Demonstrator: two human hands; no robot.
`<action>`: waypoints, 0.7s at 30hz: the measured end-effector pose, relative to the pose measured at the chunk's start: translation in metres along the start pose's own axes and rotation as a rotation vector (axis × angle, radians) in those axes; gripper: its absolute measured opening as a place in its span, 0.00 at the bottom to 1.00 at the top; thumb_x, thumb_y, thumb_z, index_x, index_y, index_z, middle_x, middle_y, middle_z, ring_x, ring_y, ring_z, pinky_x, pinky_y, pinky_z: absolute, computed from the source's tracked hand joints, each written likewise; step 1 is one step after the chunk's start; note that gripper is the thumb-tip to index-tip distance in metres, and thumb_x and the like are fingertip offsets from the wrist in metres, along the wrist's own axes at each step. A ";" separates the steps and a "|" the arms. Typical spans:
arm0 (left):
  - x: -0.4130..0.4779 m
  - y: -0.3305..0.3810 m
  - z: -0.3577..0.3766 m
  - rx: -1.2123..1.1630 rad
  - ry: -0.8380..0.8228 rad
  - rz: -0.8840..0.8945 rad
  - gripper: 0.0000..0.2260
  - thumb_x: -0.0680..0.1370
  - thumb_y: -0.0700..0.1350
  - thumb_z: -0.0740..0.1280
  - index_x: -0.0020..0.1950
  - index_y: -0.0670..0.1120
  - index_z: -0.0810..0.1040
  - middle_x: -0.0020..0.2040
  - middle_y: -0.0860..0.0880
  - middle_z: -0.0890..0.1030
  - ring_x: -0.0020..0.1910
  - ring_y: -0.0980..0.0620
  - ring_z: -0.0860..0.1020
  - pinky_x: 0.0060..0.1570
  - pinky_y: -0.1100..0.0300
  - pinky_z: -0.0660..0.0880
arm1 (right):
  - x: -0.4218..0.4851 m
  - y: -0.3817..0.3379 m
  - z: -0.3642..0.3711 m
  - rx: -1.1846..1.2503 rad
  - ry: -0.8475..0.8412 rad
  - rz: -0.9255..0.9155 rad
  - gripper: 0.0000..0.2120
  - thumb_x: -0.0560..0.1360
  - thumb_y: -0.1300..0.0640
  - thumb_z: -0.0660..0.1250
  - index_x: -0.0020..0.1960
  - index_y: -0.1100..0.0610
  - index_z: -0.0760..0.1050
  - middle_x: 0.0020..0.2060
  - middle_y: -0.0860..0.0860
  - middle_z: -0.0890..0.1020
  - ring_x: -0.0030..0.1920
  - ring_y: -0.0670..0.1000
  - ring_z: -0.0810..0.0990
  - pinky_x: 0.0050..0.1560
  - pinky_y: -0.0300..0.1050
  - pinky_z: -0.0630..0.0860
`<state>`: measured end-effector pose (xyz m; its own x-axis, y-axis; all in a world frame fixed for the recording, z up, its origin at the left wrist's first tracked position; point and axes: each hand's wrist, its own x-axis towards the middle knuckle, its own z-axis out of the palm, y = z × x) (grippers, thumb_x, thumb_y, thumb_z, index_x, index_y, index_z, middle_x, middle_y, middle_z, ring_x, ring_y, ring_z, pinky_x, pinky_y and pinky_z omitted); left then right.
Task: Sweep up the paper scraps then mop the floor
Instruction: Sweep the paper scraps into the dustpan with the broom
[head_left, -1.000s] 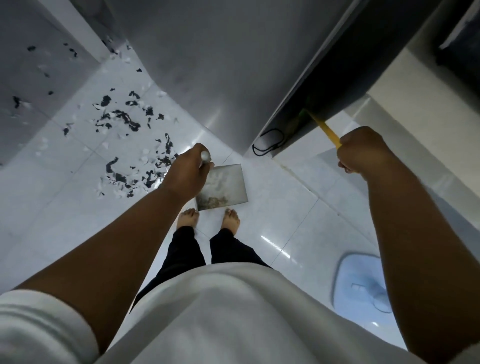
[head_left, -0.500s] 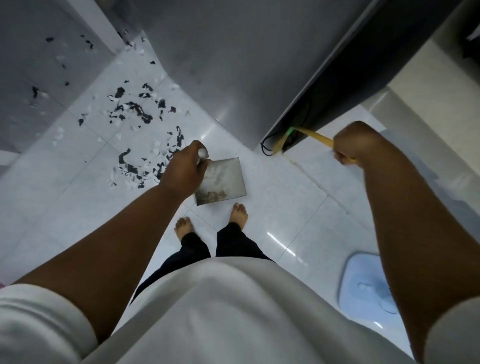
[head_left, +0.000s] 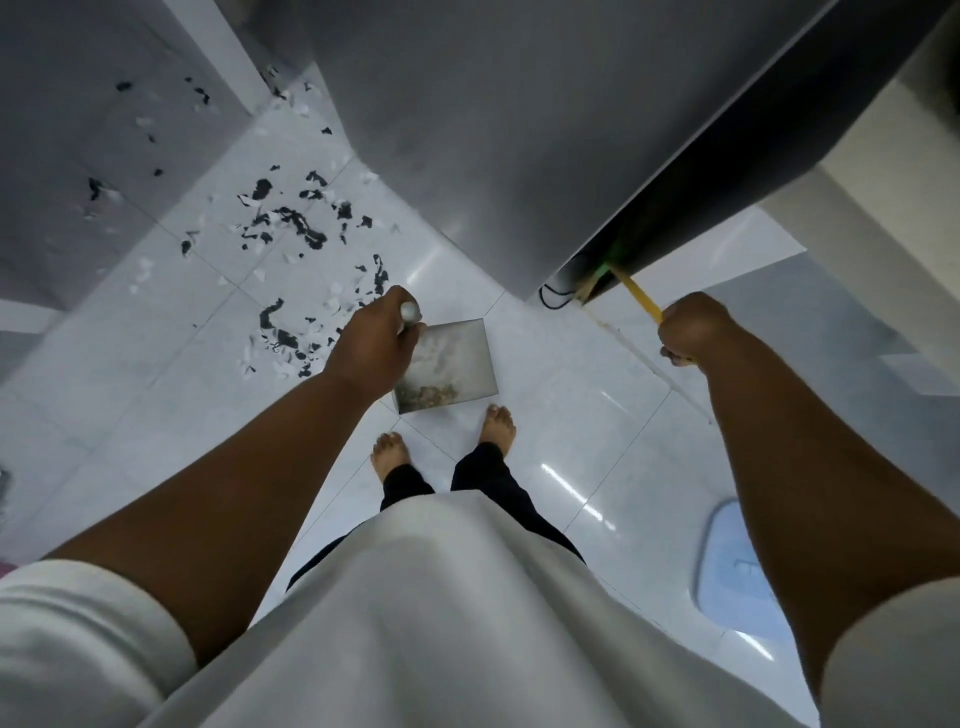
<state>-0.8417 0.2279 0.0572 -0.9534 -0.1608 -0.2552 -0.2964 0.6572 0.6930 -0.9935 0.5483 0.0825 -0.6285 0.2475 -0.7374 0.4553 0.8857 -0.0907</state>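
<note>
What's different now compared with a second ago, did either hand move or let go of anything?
The right hand drew the yellow broom handle back a little from the dark gap beside the grey cabinet, so its bristle end shows near the black cable. The feet shifted slightly. The left hand still holds the dustpan; the paper scraps lie unswept.

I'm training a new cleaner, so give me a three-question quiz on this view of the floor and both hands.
1. True or false: the paper scraps are already in the dustpan.
2. Which hand grips the yellow broom handle? A) left hand B) right hand
3. Fill in: the scraps lie to the person's ___ of the dustpan.

Key: 1. False; they are scattered on the floor. 2. B. 3. left.
</note>
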 end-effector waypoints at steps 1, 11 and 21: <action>-0.002 -0.003 -0.002 0.000 -0.002 -0.003 0.02 0.81 0.39 0.64 0.50 0.41 0.72 0.43 0.42 0.80 0.37 0.42 0.80 0.40 0.49 0.77 | -0.001 -0.002 0.000 0.035 -0.016 0.003 0.11 0.77 0.67 0.61 0.58 0.70 0.75 0.50 0.65 0.82 0.47 0.61 0.83 0.55 0.55 0.80; -0.019 -0.020 -0.022 0.009 0.028 -0.016 0.03 0.81 0.39 0.64 0.51 0.39 0.73 0.46 0.40 0.81 0.43 0.40 0.79 0.43 0.51 0.75 | -0.067 0.040 -0.046 0.068 0.154 -0.013 0.13 0.75 0.69 0.64 0.57 0.60 0.79 0.38 0.58 0.81 0.35 0.55 0.82 0.36 0.46 0.79; -0.032 -0.025 -0.023 0.035 0.024 -0.010 0.02 0.81 0.38 0.64 0.51 0.39 0.73 0.48 0.40 0.81 0.46 0.40 0.79 0.45 0.48 0.76 | -0.003 0.011 0.061 -0.206 0.070 -0.079 0.09 0.75 0.64 0.64 0.53 0.67 0.76 0.47 0.62 0.82 0.47 0.61 0.82 0.41 0.45 0.76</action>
<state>-0.8048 0.2000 0.0632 -0.9517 -0.1844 -0.2456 -0.3039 0.6810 0.6662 -0.9483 0.5330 0.0433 -0.7027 0.1945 -0.6844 0.2690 0.9631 -0.0025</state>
